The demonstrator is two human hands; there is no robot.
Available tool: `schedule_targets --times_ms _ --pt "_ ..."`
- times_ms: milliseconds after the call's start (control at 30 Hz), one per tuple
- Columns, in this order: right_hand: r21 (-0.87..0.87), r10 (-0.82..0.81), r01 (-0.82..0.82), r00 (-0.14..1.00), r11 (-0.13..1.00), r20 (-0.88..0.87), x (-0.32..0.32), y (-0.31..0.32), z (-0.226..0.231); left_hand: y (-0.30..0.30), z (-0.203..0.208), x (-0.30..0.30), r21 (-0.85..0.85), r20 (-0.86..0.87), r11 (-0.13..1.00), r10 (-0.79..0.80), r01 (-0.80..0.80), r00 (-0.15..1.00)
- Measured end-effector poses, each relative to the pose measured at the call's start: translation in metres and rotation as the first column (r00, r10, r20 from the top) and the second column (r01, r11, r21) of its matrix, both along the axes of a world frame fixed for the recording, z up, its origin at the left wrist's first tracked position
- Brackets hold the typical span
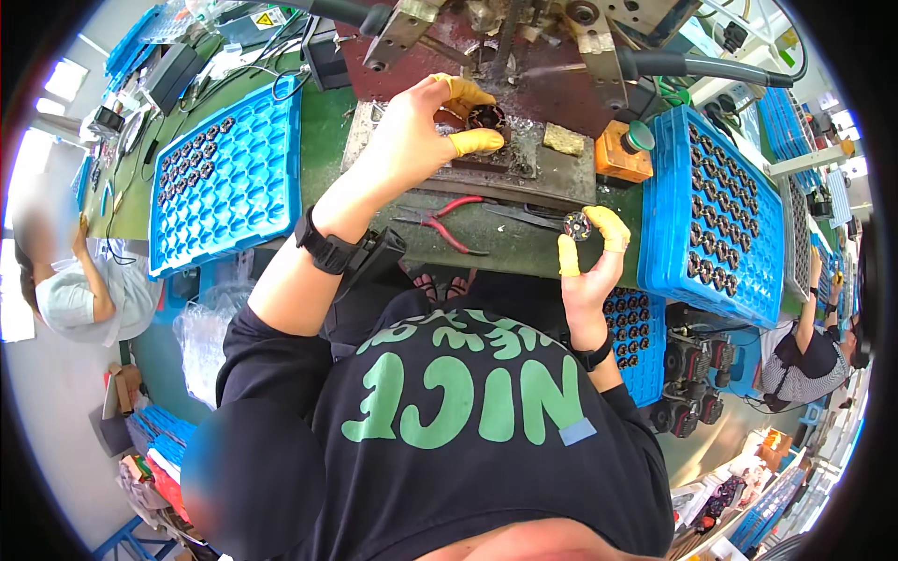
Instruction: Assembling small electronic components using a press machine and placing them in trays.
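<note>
Yellow coverings sit on the fingertips of both hands. My left hand (414,131) reaches into the metal machine fixture (566,178), with thumb and fingers closed around a small dark round motor stator (486,117). Part of that stator is hidden by the fingers. In front of the fixture, at its right corner, my right hand (591,257) pinches a second stator (577,226), whose ring of dark windings faces up. Red-handled pliers (441,224) and a dark blade-like tool (524,216) lie on the green bench (412,245) between the hands.
A blue tray (271,210) partly filled with stators stands left; a stack of blue trays (659,234) with many stators stands right. An orange block (622,154) with a green-topped spool sits beside the fixture. Black cables (702,67) hang above. Other people work at both sides.
</note>
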State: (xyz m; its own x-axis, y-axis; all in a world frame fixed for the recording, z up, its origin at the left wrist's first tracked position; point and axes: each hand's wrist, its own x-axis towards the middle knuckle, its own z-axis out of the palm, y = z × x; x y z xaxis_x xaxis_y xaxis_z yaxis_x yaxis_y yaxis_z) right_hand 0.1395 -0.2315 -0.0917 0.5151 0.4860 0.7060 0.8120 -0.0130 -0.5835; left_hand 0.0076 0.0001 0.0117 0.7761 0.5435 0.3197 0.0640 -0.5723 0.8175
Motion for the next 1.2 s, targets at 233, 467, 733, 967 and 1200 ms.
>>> schedule_targets --times_ms 233,467,733,967,1200 --pt "-0.031 0.015 -0.015 0.999 0.999 0.03 -0.005 0.006 0.006 0.002 -0.017 -0.005 0.133 0.048 0.99 0.028 -0.034 0.998" --pt "-0.136 -0.084 0.119 0.966 0.983 0.243 0.031 0.03 0.046 0.021 -0.009 -0.046 0.154 0.051 0.988 -0.028 0.02 0.998" --pt "-0.256 -0.037 0.172 0.887 0.951 0.461 0.065 0.028 0.042 0.147 -0.034 -0.248 0.442 -0.361 0.773 0.618 -0.455 0.698" --pt "-0.3 -0.009 0.043 0.994 0.953 0.113 0.06 0.012 0.055 0.218 -0.057 -0.303 0.499 -0.488 0.742 0.667 -0.447 0.563" --pt "-0.288 -0.159 0.187 0.98 0.939 0.115 0.042 -0.042 0.099 0.264 -0.085 -0.302 0.604 -0.512 0.759 0.604 -0.244 0.61"
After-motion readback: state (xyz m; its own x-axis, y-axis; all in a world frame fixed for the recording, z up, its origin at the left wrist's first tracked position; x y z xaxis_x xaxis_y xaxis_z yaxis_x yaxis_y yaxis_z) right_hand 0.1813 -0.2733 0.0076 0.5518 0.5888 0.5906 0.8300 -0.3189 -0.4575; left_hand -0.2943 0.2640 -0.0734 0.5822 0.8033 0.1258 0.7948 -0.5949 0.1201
